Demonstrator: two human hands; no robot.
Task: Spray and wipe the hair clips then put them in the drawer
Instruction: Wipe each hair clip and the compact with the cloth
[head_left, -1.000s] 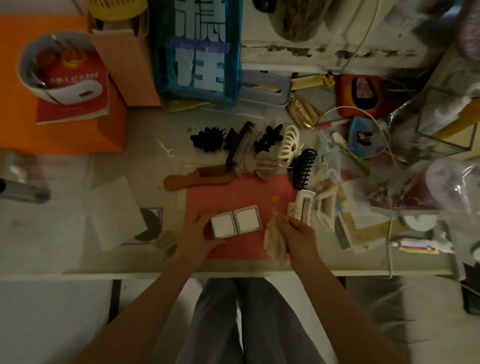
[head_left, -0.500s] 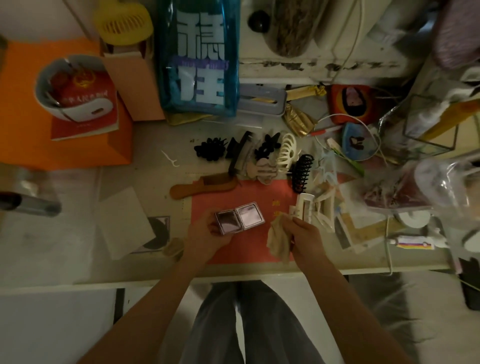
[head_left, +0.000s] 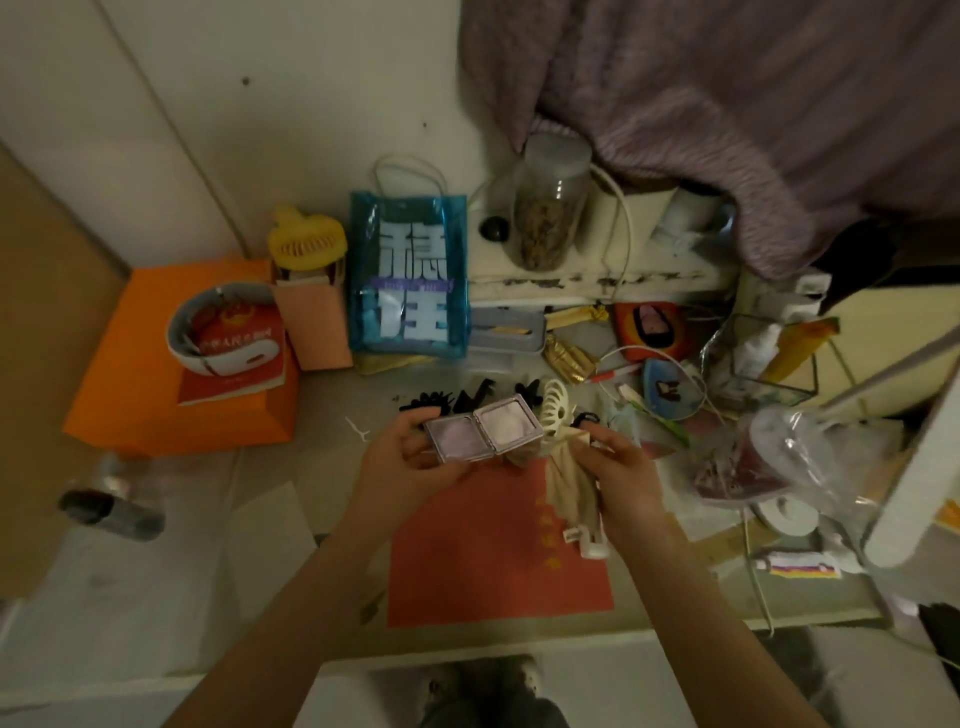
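My left hand holds an open square compact mirror raised above the desk. My right hand grips a beige wiping cloth that hangs down from it. Behind the mirror lie several hair clips in a row: black claw clips at the left and a cream round clip at the right, partly hidden by the mirror. A white clip lies on the red mat below my right hand. No drawer is visible.
An orange box with a red book and white neck device stands at left. A blue bag, yellow fan and jar line the back. Clutter, plastic bags and a tube fill the right. A dark bottle lies left.
My left hand has lifted the open compact mirror off the red mat and up toward the clips. My right hand rose with the cloth. The camera tilted up toward the wall.
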